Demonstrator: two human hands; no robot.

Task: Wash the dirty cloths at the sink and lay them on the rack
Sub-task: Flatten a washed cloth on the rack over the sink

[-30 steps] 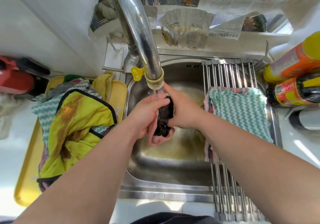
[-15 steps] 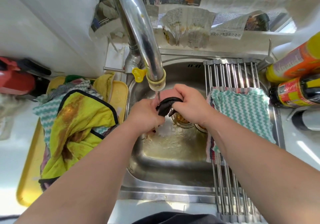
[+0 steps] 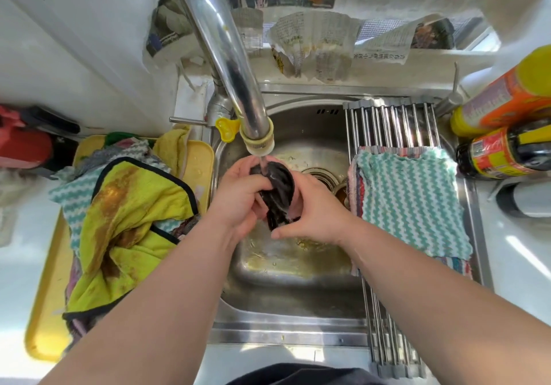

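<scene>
Washing: left hand (image 3: 238, 199) and right hand (image 3: 316, 214) hold a dark cloth (image 3: 277, 187) under the tap (image 3: 226, 56) — water (image 3: 264, 165) runs onto its top.
Left fingers (image 3: 252, 177): curled round the cloth from its 9 o'clock side.
Right fingers (image 3: 304, 189): wrapped round the cloth from 3 o'clock, with the thumb pinching its lower end at 6 o'clock.
Cloth place: bunched between the two palms over the middle of the sink (image 3: 292, 292), just at 9 o'clock of the drain (image 3: 320, 175), and clear of the basin floor.
Basin: steel, with yellowish water pooled at 6 o'clock of the hands.
Rack (image 3: 390, 125): steel bars span the sink's 3 o'clock side. A zigzag cloth (image 3: 411, 205) in green and white lies flat on them, over a striped cloth (image 3: 354, 187).
Tray (image 3: 44, 310): yellow, on the bench (image 3: 521, 265) at 9 o'clock of the sink. It holds a heap — a stained yellow cloth (image 3: 128, 220) with dark edging on top.
Bottles (image 3: 501, 98): two at 2 o'clock of the sink, one orange and yellow, one dark with a red label.
Newspaper (image 3: 310, 41): along the ledge at 12 o'clock.
</scene>
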